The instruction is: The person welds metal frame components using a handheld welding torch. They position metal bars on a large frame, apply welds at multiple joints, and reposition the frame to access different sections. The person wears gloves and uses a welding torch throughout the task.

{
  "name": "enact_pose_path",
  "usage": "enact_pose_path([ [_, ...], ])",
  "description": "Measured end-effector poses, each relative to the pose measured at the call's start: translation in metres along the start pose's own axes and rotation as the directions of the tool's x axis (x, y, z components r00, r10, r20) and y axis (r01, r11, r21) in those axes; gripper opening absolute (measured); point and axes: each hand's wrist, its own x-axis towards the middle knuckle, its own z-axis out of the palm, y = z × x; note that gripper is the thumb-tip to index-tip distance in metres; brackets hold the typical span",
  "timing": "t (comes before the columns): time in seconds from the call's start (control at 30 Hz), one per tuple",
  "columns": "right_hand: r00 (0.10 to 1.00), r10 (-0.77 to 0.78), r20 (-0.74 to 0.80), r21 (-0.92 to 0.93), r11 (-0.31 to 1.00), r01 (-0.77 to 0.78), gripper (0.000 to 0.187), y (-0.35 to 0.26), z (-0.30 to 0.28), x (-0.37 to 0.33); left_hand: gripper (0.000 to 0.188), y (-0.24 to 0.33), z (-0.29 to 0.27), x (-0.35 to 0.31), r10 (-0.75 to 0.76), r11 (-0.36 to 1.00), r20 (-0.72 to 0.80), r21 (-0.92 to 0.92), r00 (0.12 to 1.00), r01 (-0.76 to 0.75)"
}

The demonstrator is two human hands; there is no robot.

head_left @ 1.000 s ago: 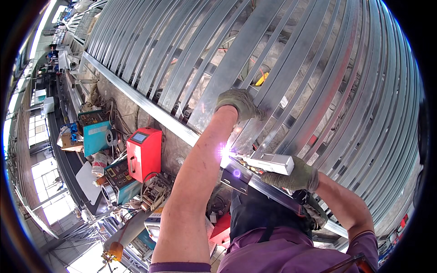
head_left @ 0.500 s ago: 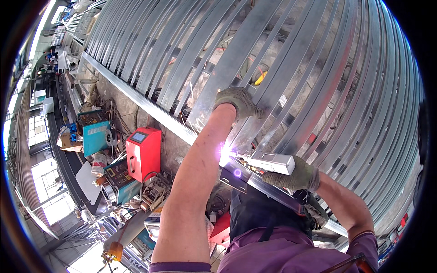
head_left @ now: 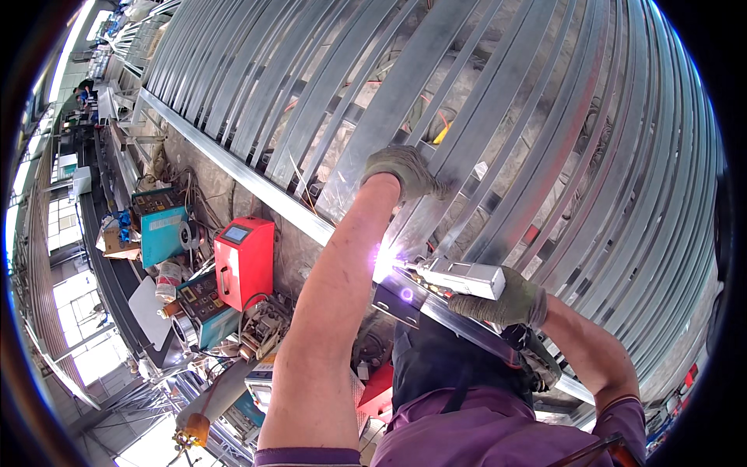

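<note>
My right hand, in a grey-green work glove, is wrapped round a handheld welding gun with a pale boxy body. Its nozzle points left at a bright white-violet arc, where a flat metal bar meets the near frame rail. Glare hides the joint itself. Farther forward, my left hand, gloved alike, presses on the flat bars with its fingers curled over the metal. A dark plate with slots sits just below the arc.
Long parallel metal bars with gaps between them fill the far side and right. A red machine with a small screen and teal machines stand left, among cables. A yellow object shows beneath the bars. A gas cylinder lies lower left.
The arc and gun nozzle stay almost in place. The bars under my left hand have shifted slightly, and thin streaks now show left of it.
</note>
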Motion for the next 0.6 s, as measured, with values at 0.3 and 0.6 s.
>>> enact_pose_path([
  [0.3, 1.0, 0.024, -0.001, -0.004, 1.0, -0.024, 0.063, -0.002, -0.002, -0.006, 0.09, 0.004, -0.001, -0.001, -0.067, 0.997, 0.024, 0.027, 0.997, 0.066],
  [0.6, 1.0, 0.018, 0.002, 0.013, 1.0, -0.018, 0.063, -0.002, -0.002, -0.011, 0.095, 0.003, 0.0, -0.003, -0.073, 0.997, 0.013, -0.006, 0.997, 0.073],
])
